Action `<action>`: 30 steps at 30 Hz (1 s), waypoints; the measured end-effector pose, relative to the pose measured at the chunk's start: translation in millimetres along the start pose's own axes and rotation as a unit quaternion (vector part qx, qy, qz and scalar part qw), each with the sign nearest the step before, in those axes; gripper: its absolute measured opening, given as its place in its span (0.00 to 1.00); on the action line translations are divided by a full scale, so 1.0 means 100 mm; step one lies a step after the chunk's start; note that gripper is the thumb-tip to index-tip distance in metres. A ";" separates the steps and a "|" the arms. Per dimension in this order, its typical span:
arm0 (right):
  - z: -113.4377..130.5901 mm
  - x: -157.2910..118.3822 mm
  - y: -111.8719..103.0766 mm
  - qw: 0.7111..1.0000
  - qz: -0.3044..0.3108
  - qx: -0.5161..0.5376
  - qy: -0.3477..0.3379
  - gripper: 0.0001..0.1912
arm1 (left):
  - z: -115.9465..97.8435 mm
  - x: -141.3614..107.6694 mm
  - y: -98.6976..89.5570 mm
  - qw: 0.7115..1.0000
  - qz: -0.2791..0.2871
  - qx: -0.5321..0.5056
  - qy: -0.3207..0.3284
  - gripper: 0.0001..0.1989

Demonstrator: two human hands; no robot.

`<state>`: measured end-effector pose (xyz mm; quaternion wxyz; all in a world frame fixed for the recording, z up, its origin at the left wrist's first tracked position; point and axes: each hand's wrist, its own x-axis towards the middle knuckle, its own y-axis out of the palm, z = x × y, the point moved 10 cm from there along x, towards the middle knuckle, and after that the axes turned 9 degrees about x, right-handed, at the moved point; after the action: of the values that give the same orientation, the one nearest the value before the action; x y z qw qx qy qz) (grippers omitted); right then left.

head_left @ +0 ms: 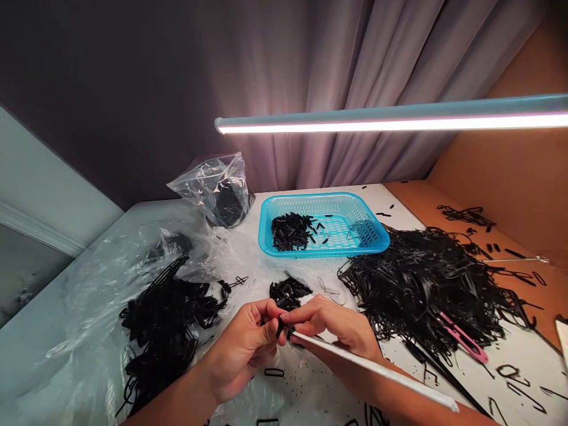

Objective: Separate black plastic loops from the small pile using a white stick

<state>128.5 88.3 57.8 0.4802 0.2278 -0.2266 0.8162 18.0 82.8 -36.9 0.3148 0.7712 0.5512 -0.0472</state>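
Note:
My left hand (242,346) pinches a small black piece (280,327), which looks like a rubber or plastic strip, between thumb and fingers. My right hand (344,325) meets it at the fingertips and is closed on a thin white stick (373,368). The stick slants down to the right across my right forearm, and its upper end reaches the black piece. How the two join is hidden by my fingers. Just beyond my hands lies a small heap of short black pieces (288,292).
A blue basket (323,253) behind my hands holds short black pieces. At right lies a large tangle of black loops (426,284) with a pink-handled tool (464,338). Another black pile (166,322) rests left on clear plastic. A plastic bag (228,201) stands behind; a tube light (390,118) hangs above.

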 end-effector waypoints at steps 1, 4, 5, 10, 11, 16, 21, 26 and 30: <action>0.00 0.00 0.00 1.000 -0.002 -0.003 0.001 0.03 | 0.00 0.00 0.00 1.000 0.000 0.000 0.001 0.06; 0.01 -0.01 0.00 1.000 -0.006 -0.008 -0.005 0.03 | -0.01 0.00 0.01 1.000 0.001 0.003 0.001 0.07; 0.02 0.00 0.00 1.000 -0.005 -0.011 -0.011 0.02 | -0.01 0.00 0.01 1.000 0.000 0.004 0.000 0.07; 0.14 0.03 0.07 0.995 0.031 -0.061 -0.076 0.03 | -0.03 0.00 0.03 1.000 0.004 0.009 0.014 0.08; 0.19 0.02 0.09 0.991 0.039 -0.079 -0.102 0.03 | -0.03 -0.01 0.04 1.000 0.009 0.008 0.017 0.09; 0.29 -0.06 0.28 0.963 0.096 -0.198 -0.157 0.06 | 0.00 -0.01 0.04 1.000 0.014 -0.003 0.005 0.07; 0.30 -0.05 0.29 0.954 0.073 -0.251 -0.143 0.08 | 0.01 -0.01 0.02 1.000 -0.001 0.006 -0.008 0.08; 0.19 0.03 -0.06 0.969 -0.029 -0.227 -0.091 0.05 | 0.02 0.00 0.01 1.000 0.006 0.027 -0.003 0.05; -0.35 0.01 -0.43 0.974 -0.068 -0.141 0.165 0.08 | -0.09 -0.01 0.00 0.999 -0.007 0.044 0.027 0.07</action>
<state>160.5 127.9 37.0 0.5927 0.0349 -0.2415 0.7676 14.9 87.4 -29.2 0.2654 0.7813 0.5624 -0.0524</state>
